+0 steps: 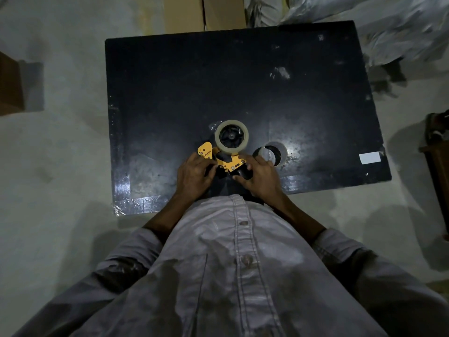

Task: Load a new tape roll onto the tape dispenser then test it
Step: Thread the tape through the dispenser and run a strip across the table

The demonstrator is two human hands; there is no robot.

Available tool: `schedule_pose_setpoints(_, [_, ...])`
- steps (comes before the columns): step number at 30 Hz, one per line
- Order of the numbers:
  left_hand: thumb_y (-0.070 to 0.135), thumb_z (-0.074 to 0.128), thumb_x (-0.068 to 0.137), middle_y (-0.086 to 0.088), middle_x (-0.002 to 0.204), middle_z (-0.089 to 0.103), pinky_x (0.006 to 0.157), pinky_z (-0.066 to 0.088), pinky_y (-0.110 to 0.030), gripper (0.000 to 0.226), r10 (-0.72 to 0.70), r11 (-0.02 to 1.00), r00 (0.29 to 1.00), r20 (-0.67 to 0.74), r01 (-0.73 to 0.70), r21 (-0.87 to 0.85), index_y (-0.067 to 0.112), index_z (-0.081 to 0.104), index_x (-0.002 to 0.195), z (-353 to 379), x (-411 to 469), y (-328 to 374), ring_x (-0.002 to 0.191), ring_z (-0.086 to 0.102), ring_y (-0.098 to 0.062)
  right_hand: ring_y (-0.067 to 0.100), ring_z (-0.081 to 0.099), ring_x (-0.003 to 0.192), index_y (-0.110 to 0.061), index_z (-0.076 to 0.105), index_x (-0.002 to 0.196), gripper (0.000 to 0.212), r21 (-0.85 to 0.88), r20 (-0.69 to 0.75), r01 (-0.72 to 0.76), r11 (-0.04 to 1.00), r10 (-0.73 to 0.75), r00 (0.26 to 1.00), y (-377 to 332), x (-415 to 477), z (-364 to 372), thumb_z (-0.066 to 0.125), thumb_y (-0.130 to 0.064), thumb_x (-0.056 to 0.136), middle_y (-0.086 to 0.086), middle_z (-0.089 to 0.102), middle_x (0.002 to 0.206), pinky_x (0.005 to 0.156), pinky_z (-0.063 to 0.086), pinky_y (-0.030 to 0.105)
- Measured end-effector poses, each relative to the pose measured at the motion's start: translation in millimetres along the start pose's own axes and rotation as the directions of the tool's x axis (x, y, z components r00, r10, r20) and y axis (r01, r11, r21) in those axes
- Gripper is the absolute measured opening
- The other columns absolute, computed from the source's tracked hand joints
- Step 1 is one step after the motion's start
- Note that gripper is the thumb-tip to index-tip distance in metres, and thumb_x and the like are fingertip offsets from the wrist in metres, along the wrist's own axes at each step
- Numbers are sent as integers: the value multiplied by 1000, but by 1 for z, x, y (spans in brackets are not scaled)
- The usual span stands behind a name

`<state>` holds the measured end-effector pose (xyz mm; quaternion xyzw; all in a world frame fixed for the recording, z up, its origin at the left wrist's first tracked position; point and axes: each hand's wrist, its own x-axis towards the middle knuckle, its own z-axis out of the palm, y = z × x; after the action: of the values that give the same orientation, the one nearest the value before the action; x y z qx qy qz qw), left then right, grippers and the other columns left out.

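Observation:
A yellow and black tape dispenser [226, 160] lies on its side on the black table [218, 76], near the front edge. A clear tape roll [231, 135] sits on its black hub. My left hand [194, 175] grips the dispenser's front end by the yellow guard. My right hand [260, 177] is closed around the black handle. A thin, nearly spent tape ring [271, 153] lies flat on the table just right of the dispenser, partly hidden by my right fingers.
A white label [369, 157] is stuck near the table's right edge. Cardboard boxes [204, 13] stand beyond the far edge, crumpled plastic sheeting [388, 23] at the far right. A brown box [9, 86] sits on the floor at left, dark furniture [437, 166] at right.

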<state>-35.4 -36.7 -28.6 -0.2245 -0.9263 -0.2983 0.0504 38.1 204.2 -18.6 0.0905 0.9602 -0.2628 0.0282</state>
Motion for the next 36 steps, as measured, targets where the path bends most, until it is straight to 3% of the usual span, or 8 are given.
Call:
schedule_pose_setpoints(8, [22, 90, 95, -1, 89, 77, 56, 52, -32, 9, -42, 999, 999, 3, 42, 16, 20, 86, 102, -2, -9, 5, 89, 70, -21, 36, 74, 101, -22, 72, 148, 74, 27, 15, 9, 1000, -10, 1000, -1, 4, -2, 100, -41, 82, 13, 74, 111, 90, 58, 46])
schedule_pose_setpoints(14, [25, 95, 92, -1, 85, 77, 57, 46, -27, 12, -17, 1000, 998, 54, 17, -1, 18, 86, 93, -6, -24, 10, 81, 72, -24, 27, 69, 93, -20, 72, 143, 74, 86, 11, -42, 995, 42, 999, -3, -3, 10, 97, -56, 83, 9, 69, 107, 77, 56, 37])
schedule_pose_setpoints(18, [33, 91, 94, 24, 79, 58, 68, 57, -36, 11, -271, 944, 950, 153, 294, -153, 23, 89, 96, -7, -22, 12, 83, 69, -21, 22, 67, 94, -24, 71, 143, 73, 99, 14, -80, 992, 79, 997, -5, -4, 15, 95, -58, 83, 5, 68, 111, 77, 52, 33])
schedule_pose_setpoints(21, [36, 91, 93, 25, 79, 57, 78, 62, -44, 6, -383, 871, 900, 210, 427, -242, 31, 89, 95, -6, -21, 10, 85, 69, -21, 16, 62, 90, -24, 71, 143, 74, 94, 2, -92, 991, 92, 996, -5, -4, 17, 96, -58, 82, 4, 68, 110, 76, 44, 29])
schedule_pose_setpoints(25, [36, 91, 93, 26, 81, 71, 84, 62, -48, 27, -459, 798, 872, 170, 488, -354, 54, 77, 82, -9, -9, 6, 89, 72, -21, 13, 60, 92, -26, 67, 145, 77, 132, 42, -91, 987, 86, 995, -3, -3, 12, 95, -61, 82, 1, 65, 109, 75, 57, 38])
schedule_pose_setpoints(29, [52, 87, 92, 27, 85, 80, 86, 65, -50, 15, -471, 761, 871, 140, 482, -435, 56, 78, 81, -9, 11, 0, 92, 78, -21, 19, 73, 89, -36, 47, 150, 98, 118, 92, -201, 972, 191, 977, -5, 1, -4, 85, -86, 75, -12, 70, 96, 69, 62, 42])
schedule_pose_setpoints(32, [59, 84, 91, 16, 79, 77, 80, 64, -46, 15, -482, 771, 869, 113, 483, -415, 53, 75, 81, -7, 34, 0, 91, 77, -26, 19, 75, 87, -32, 45, 149, 103, 153, -17, -243, 958, 248, 969, -9, 13, -18, 72, -98, 74, -12, 70, 88, 69, 65, 46])
schedule_pose_setpoints(36, [42, 89, 93, 6, 88, 79, 80, 65, -48, 11, -513, 764, 843, 160, 534, -364, 39, 78, 93, 0, 52, 2, 89, 77, -20, 30, 71, 123, -26, 46, 155, 95, 101, -101, -195, 975, 205, 974, -23, 46, -35, 81, -81, 85, 6, 66, 143, 89, 65, 46])
